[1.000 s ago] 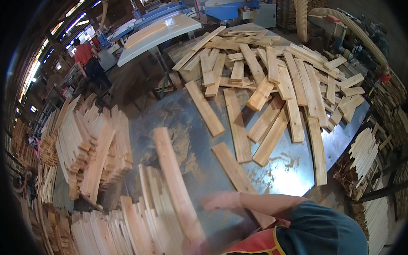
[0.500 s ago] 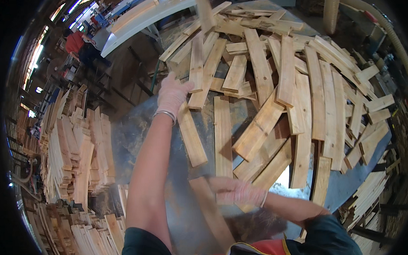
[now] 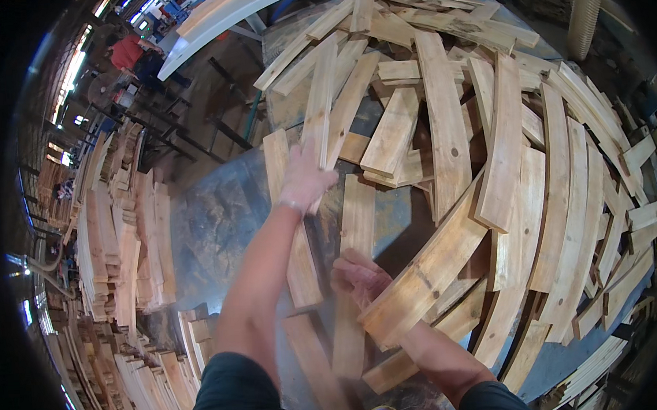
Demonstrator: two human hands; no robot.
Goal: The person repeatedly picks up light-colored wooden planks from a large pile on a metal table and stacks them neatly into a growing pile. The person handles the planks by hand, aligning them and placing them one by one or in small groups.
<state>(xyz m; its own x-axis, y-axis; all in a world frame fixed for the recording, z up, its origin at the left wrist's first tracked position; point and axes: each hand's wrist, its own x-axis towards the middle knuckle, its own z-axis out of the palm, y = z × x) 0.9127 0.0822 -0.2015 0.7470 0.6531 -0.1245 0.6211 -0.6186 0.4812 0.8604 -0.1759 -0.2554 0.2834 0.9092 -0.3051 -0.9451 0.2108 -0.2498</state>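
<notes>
My left hand [image 3: 305, 180], in a thin pale glove, is closed around the lower end of a wooden board [image 3: 321, 95] that points away from me. Under that wrist, another board [image 3: 300, 268] lies on the metal table [image 3: 215, 210]. My right hand [image 3: 362, 277], gloved too, is over a long board [image 3: 348, 329] in front of me. Motion smears its fingers, so I cannot tell whether they grip anything. The end of a slanting board [image 3: 426, 263] crosses above my right wrist. Near my body lies a further board [image 3: 317, 359].
A heap of loose boards [image 3: 442, 119] spreads over the table's far and right parts. Stacked boards [image 3: 110, 244] stand at the left. Beyond are a white-topped bench [image 3: 243, 7], a ribbed hose [image 3: 583, 18] and a person in red [image 3: 127, 52].
My left hand has moved slightly right and nearer, and is now closed on a board. My right hand has moved forward from the near board. The whole view has shifted a little.
</notes>
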